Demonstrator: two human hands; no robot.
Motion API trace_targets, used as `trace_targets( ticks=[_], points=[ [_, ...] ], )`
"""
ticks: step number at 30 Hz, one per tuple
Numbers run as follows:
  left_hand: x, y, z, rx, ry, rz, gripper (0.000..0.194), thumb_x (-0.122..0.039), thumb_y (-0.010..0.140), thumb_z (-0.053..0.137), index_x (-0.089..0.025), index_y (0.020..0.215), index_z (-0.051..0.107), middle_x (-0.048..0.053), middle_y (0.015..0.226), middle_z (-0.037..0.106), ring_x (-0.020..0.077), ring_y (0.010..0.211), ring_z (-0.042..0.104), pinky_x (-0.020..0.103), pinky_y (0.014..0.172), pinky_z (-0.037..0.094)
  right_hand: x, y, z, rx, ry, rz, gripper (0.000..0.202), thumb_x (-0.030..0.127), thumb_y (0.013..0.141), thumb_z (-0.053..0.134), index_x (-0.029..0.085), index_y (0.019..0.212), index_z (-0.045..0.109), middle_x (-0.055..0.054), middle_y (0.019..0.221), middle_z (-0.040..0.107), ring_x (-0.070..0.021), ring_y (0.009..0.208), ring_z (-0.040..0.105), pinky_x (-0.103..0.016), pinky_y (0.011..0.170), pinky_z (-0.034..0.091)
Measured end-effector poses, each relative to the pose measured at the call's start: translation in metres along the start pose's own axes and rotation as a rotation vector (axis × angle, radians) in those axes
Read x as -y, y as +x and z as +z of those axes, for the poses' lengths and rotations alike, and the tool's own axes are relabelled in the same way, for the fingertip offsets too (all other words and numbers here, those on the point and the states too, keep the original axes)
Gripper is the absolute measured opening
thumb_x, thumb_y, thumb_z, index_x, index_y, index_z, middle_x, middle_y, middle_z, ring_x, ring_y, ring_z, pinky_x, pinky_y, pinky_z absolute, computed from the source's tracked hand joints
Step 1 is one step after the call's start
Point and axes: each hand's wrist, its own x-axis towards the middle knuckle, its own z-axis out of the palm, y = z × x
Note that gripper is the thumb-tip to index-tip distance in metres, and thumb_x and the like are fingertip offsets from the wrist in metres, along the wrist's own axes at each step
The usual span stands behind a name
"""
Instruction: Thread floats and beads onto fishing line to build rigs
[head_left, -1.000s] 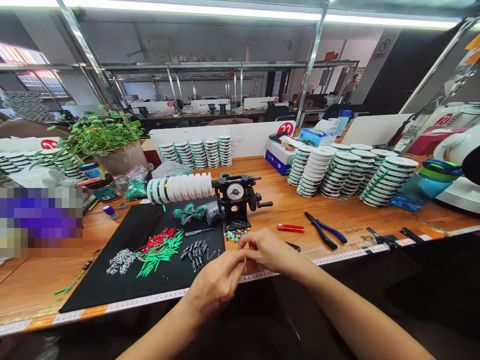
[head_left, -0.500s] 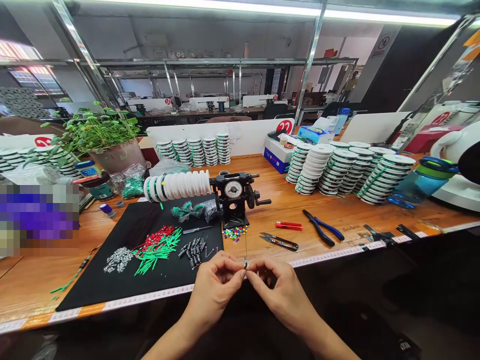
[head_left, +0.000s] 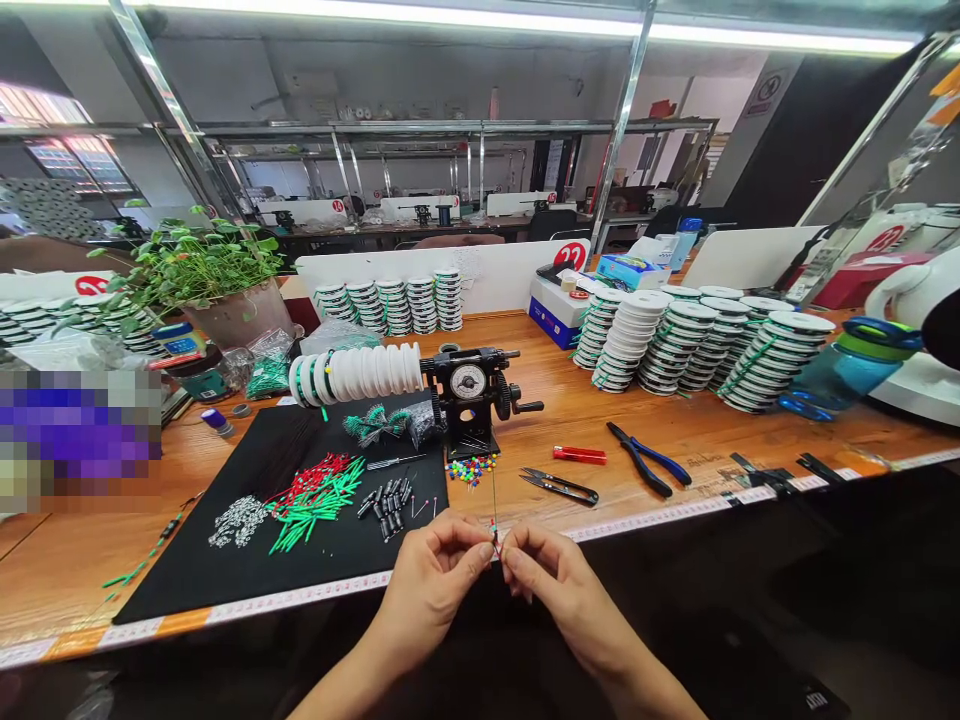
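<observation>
My left hand [head_left: 429,580] and my right hand [head_left: 561,580] meet at the table's front edge, thumbs and forefingers pinched close together. Between the fingertips is a thin dark line [head_left: 494,494], running up toward the black hand-crank winder [head_left: 469,395]. A tiny red and dark piece [head_left: 495,527] sits on it just above the fingers; its detail is too small to make out. Both hands are closed on the line. Just beyond them lie colored-head pins [head_left: 471,468] at the winder's base. White spools [head_left: 375,371] fill the winder's shaft.
Left, a black mat [head_left: 195,560] bears green and red tubes [head_left: 319,505], metal rings [head_left: 238,521] and black cylinders [head_left: 386,505]. To the right lie thread snips [head_left: 560,486], a red lighter [head_left: 579,455] and blue-handled pliers [head_left: 649,460]. Stacked spools [head_left: 686,345] and a bottle [head_left: 851,370] stand behind.
My right fingertips have drawn slightly right and changed their grip, leaving a small gap to the left ones. The left hand stays pinched in nearly the same spot.
</observation>
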Motion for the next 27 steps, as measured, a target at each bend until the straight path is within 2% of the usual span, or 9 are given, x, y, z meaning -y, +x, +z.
trace_targets(
  ticks=[8, 11, 15, 20, 23, 27],
  points=[
    [0.004, -0.002, 0.002, -0.099, 0.029, 0.053, 0.024, -0.038, 0.073, 0.081, -0.015, 0.069, 0.077, 0.006, 0.079, 0.062, 0.0188, 0.077, 0.058, 0.028, 0.075, 0.049, 0.001, 0.000, 0.001, -0.034, -0.096, -0.019, 0.038, 0.053, 0.089, 0.068, 0.018, 0.079, 0.061, 0.001, 0.071, 0.057, -0.0136, 0.068, 0.050, -0.025, 0.065, 0.041],
    [0.005, -0.002, 0.004, -0.130, 0.004, 0.030, 0.025, -0.039, 0.071, 0.082, -0.015, 0.066, 0.076, 0.005, 0.077, 0.063, 0.0183, 0.076, 0.058, 0.028, 0.074, 0.050, -0.005, 0.001, 0.004, -0.115, -0.143, -0.067, 0.032, 0.048, 0.090, 0.068, 0.018, 0.080, 0.063, 0.000, 0.073, 0.059, -0.0142, 0.068, 0.052, -0.025, 0.065, 0.043],
    [0.002, -0.003, 0.008, -0.132, -0.064, -0.022, 0.025, -0.040, 0.069, 0.084, -0.016, 0.068, 0.078, 0.006, 0.079, 0.067, 0.0192, 0.079, 0.061, 0.027, 0.078, 0.050, -0.012, 0.002, 0.008, -0.246, -0.258, -0.172, 0.020, 0.037, 0.092, 0.065, 0.018, 0.083, 0.066, -0.004, 0.083, 0.068, -0.0178, 0.075, 0.062, -0.026, 0.065, 0.049],
    [0.002, -0.004, 0.012, -0.101, -0.129, -0.075, 0.022, -0.039, 0.072, 0.083, -0.017, 0.073, 0.079, 0.006, 0.084, 0.072, 0.0209, 0.086, 0.065, 0.029, 0.086, 0.050, -0.011, 0.000, 0.017, -0.382, -0.423, -0.333, 0.005, 0.022, 0.090, 0.064, 0.020, 0.085, 0.066, -0.001, 0.076, 0.070, -0.0148, 0.063, 0.065, -0.022, 0.058, 0.051],
    [0.006, -0.005, 0.012, -0.125, -0.136, -0.080, 0.022, -0.037, 0.070, 0.084, -0.016, 0.073, 0.079, 0.007, 0.086, 0.073, 0.0213, 0.087, 0.065, 0.029, 0.086, 0.051, -0.009, -0.003, 0.021, -0.394, -0.498, -0.432, 0.007, 0.018, 0.089, 0.061, 0.021, 0.087, 0.067, 0.000, 0.075, 0.070, -0.0137, 0.062, 0.065, -0.020, 0.058, 0.052],
    [0.011, -0.005, 0.011, -0.177, -0.135, -0.055, 0.020, -0.035, 0.066, 0.085, -0.017, 0.070, 0.079, 0.005, 0.081, 0.070, 0.0198, 0.083, 0.064, 0.027, 0.082, 0.052, -0.006, -0.005, 0.019, -0.365, -0.527, -0.446, 0.011, 0.016, 0.089, 0.061, 0.021, 0.088, 0.070, 0.000, 0.076, 0.072, -0.0148, 0.064, 0.068, -0.021, 0.061, 0.054]
  ],
)
